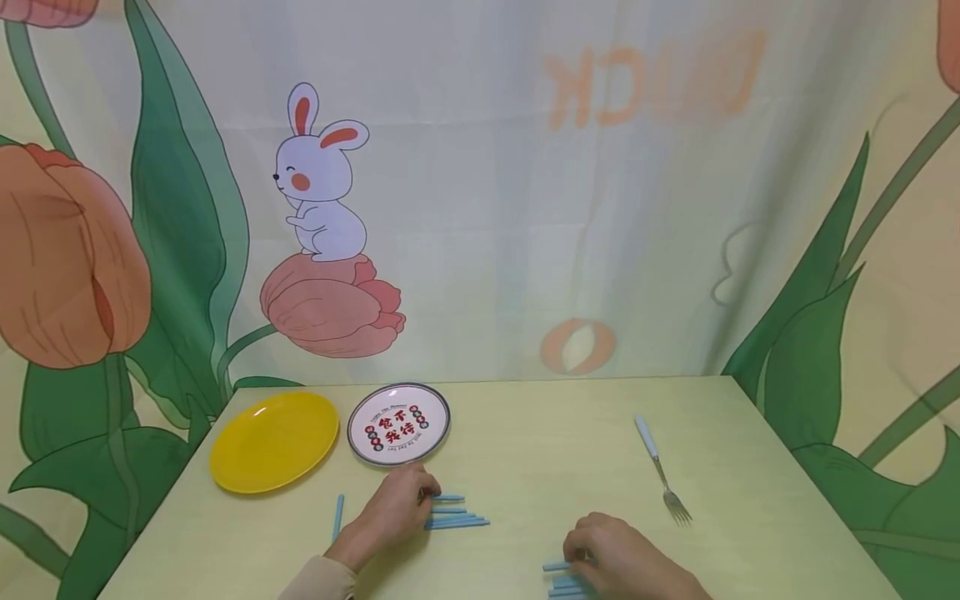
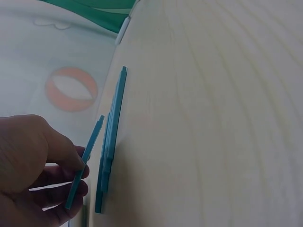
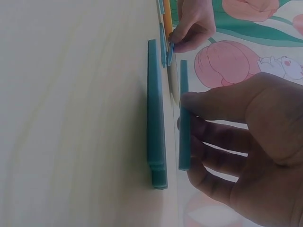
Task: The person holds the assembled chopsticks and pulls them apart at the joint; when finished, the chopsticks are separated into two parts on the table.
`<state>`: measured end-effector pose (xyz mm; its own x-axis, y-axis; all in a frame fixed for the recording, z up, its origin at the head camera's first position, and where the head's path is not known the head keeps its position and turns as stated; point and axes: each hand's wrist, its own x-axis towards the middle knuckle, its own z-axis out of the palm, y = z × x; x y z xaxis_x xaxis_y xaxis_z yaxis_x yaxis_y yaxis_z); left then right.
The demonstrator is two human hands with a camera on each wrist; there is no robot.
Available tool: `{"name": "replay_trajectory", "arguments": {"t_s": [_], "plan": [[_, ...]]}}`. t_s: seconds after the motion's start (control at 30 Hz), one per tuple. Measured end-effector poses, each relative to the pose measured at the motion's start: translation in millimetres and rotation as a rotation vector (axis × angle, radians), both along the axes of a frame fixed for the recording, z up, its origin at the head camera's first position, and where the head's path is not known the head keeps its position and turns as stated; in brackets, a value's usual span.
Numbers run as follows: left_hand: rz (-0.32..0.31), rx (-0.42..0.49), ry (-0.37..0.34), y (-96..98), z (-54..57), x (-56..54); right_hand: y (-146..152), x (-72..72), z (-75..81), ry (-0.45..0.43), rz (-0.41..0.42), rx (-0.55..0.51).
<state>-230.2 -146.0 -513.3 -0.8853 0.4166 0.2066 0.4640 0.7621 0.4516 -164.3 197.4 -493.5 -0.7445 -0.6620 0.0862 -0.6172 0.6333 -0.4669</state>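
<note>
My left hand pinches a thin blue stick between thumb and fingers. In the left wrist view that stick is held just apart from several similar sticks lying side by side on the table. Towards the near edge, my right hand grips another blue stick by thumb and fingertips. A small group of blue sticks lies beside it, partly hidden by the hand in the head view. One lone blue stick rests left of my left wrist.
A yellow plate lies at the table's back left. Right of it is a white plate with a dark rim and red characters. A fork with a pale handle lies on the right. Behind the table hangs a printed curtain.
</note>
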Motion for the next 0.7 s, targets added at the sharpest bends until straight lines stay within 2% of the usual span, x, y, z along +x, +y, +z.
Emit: {"name": "replay_trajectory", "arguments": {"t_s": [0.33, 0.57, 0.7], "plan": [[-0.014, -0.015, 0.032, -1.3, -2.8, -1.2, -2.0, -0.7, 2.3, -0.053, -0.022, 0.027], [-0.011, -0.008, -0.020, -1.3, -5.5, 0.4, -2.0, -1.2, 1.0, -0.077, -0.022, 0.050], [-0.016, -0.005, -0.028, -1.4, -6.6, 1.5, -2.2, -1.3, -1.2, -0.065, -0.017, 0.056]]}}
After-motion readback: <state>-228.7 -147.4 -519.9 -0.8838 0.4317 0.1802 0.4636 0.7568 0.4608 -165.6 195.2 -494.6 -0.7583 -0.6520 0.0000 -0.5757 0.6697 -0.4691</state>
